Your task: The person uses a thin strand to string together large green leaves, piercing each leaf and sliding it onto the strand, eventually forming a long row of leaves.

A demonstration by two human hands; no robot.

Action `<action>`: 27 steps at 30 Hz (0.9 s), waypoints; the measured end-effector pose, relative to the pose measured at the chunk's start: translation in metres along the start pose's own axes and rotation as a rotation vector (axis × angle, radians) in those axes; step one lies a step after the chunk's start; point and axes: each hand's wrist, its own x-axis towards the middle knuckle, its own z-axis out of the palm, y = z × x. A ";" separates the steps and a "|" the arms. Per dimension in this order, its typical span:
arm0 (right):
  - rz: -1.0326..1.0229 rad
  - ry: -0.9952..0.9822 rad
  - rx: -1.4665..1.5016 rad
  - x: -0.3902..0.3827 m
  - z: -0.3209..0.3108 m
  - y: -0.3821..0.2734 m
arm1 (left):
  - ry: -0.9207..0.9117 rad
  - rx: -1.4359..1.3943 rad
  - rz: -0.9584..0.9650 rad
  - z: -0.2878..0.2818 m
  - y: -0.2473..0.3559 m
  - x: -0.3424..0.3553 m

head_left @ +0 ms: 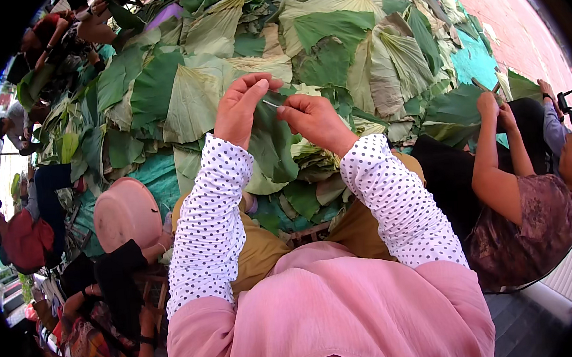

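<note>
A thin pale sliver, like a splinter or stiff thread, sits near the picture's centre, just toward 12 o'clock, held between 2 raised hands. The left hand pinches its left end between thumb and fingertips; the right hand pinches the other end, fingers curled in. It is too small to say exactly what it is. Directly behind it, and touching the hands, hangs a dark green leaf, drooping toward 6 o'clock onto a small stack of folded leaves in the lap.

Both forearms wear white sleeves with black dots, rising from a pink garment at 6 o'clock.

Judging by the grip, neat work here likely means keeping the sliver taut and short between the fingertips, and steadying the leaf so it does not tear.

From 10 to 2 o'clock spreads a large heap of big green and yellowing leaves on a teal sheet. At 8 o'clock lies an upturned pink basin. At 3 o'clock another seated person's arms lift toward the heap; more people sit along 9 o'clock.
</note>
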 end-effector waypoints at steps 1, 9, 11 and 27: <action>0.013 0.004 0.003 0.001 0.000 0.000 | -0.013 -0.013 0.021 -0.001 0.000 0.000; 0.044 -0.008 -0.005 -0.001 -0.001 -0.002 | -0.038 -0.088 -0.050 -0.003 0.008 -0.001; 0.036 -0.011 -0.001 -0.001 -0.001 -0.002 | -0.066 -0.118 -0.062 -0.003 0.010 -0.001; -0.471 0.335 -0.265 0.005 0.000 -0.002 | 0.014 0.124 -0.179 -0.012 -0.008 -0.002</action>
